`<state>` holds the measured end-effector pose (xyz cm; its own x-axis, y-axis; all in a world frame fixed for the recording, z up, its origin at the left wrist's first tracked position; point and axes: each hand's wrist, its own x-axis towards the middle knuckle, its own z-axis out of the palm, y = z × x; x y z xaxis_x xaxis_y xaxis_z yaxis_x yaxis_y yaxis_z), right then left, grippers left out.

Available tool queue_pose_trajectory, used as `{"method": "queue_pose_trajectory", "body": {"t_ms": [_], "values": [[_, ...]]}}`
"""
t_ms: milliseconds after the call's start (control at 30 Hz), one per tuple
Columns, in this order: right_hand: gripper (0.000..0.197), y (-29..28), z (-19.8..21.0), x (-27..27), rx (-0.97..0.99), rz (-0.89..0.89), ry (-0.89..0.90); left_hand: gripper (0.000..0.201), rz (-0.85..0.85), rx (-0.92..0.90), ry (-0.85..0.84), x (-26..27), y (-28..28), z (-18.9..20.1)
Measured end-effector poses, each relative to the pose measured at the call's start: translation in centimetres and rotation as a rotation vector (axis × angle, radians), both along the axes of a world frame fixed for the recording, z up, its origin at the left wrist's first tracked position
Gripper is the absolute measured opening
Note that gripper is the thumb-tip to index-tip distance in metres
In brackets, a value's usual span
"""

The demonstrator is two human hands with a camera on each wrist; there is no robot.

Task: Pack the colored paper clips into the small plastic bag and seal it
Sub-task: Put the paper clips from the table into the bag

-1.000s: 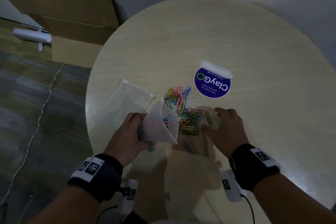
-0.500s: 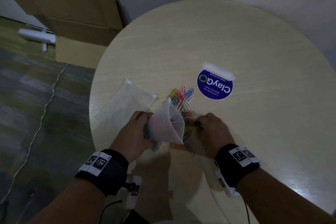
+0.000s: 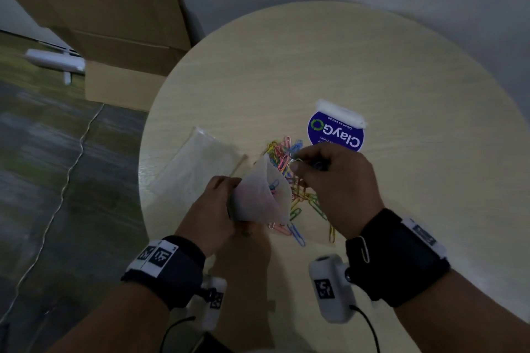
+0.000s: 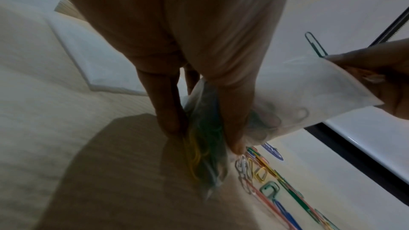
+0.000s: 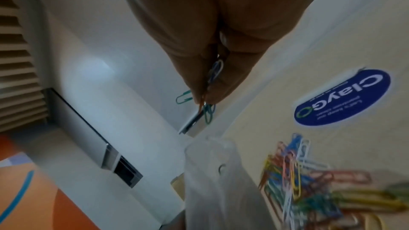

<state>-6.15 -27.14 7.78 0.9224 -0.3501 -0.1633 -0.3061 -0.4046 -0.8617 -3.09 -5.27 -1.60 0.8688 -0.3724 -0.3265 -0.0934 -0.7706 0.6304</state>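
A small clear plastic bag (image 3: 262,193) stands open-mouthed above the round table, and my left hand (image 3: 213,206) grips its lower part (image 4: 205,148), where several colored clips show through the plastic. My right hand (image 3: 332,180) hovers at the bag's mouth and pinches a few paper clips (image 5: 210,97) between thumb and fingers; a green clip (image 4: 315,45) sticks out above them. A pile of colored paper clips (image 3: 289,178) lies on the table behind and beside the bag (image 5: 210,172), and also appears in the right wrist view as the loose pile (image 5: 309,190).
A second flat clear bag (image 3: 198,163) lies on the table left of my left hand. A round blue "ClayGo" sticker (image 3: 335,133) is fixed beyond the clips. A few stray clips (image 3: 298,235) lie near the front. A cardboard box (image 3: 114,37) stands on the floor left of the table (image 3: 372,66).
My right hand has gathered clips from the pile, lifted off the table and moved up to the bag's mouth. My left hand has kept the bag held open.
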Motion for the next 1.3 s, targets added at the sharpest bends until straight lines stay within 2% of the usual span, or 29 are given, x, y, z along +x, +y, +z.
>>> {"method": "queue_pose_trajectory", "body": {"t_ms": [200, 267, 333, 400, 567, 633, 667, 700, 767, 833, 900, 1000, 1067, 1167, 1233, 1300], "values": [[0.006, 2.2, -1.8, -0.7, 0.119, -0.038, 0.062, 0.065, 0.011, -0.019, 0.005, -0.1, -0.1, 0.3], [0.002, 2.3, -1.7, -1.1, 0.092, 0.000, 0.056, 0.068, 0.012, -0.023, 0.008, -0.1, -0.2, 0.6], [0.009, 2.2, -1.5, -1.4, 0.015, 0.045, 0.042, 0.076, 0.008, -0.037, -0.001, -0.1, -0.1, 0.6], [0.017, 1.8, -1.7, -1.6, 0.022, 0.067, 0.053, 0.075, 0.010, -0.042, -0.004, -0.1, -0.2, 0.5], [0.028, 1.3, -1.1, -1.5, 0.503, -0.006, 0.071, 0.068, -0.003, -0.029, -0.001, 0.0, 0.0, 0.4], [0.025, -0.3, -1.0, -1.3, 0.578, -0.121, 0.026, 0.068, -0.017, -0.025, 0.019, -0.1, 0.2, 0.3], [0.023, -1.4, -1.6, -1.2, 0.508, -0.172, 0.018, 0.069, -0.026, -0.022, 0.020, -0.2, 0.3, 0.3], [0.020, -2.6, -2.4, -1.2, 0.338, -0.195, 0.039, 0.069, -0.032, -0.021, 0.016, -0.3, 0.4, 0.2], [0.016, -4.6, -4.9, -0.9, -0.049, -0.134, 0.184, 0.066, -0.031, -0.032, 0.005, -0.5, 0.8, 0.1], [0.031, -5.3, -7.0, 0.4, -0.269, 0.009, 0.264, 0.066, -0.022, -0.047, 0.007, -0.7, 1.2, 0.0], [0.056, -4.9, -8.4, 2.9, -0.410, 0.253, 0.194, 0.068, -0.009, -0.047, 0.020, -0.9, 1.5, -0.1], [0.082, -3.0, -9.7, 6.5, -0.574, 0.680, 0.164, 0.068, 0.022, -0.092, 0.030, -0.9, 1.8, -0.2], [0.084, -2.1, -10.3, 7.4, -0.696, 0.822, 0.223, 0.063, 0.040, -0.117, 0.032, -0.8, 1.8, -0.1], [0.066, -1.9, -10.3, 6.6, -0.813, 0.840, 0.200, 0.056, 0.042, -0.130, 0.036, -0.8, 1.8, -0.1], [0.054, -2.0, -10.0, 5.5, -0.782, 0.775, 0.168, 0.057, 0.027, -0.130, 0.032, -0.8, 1.8, 0.0], [0.052, -2.4, -9.9, 4.2, -0.749, 0.728, 0.171, 0.062, 0.009, -0.114, 0.017, -0.8, 1.8, 0.0]]}}
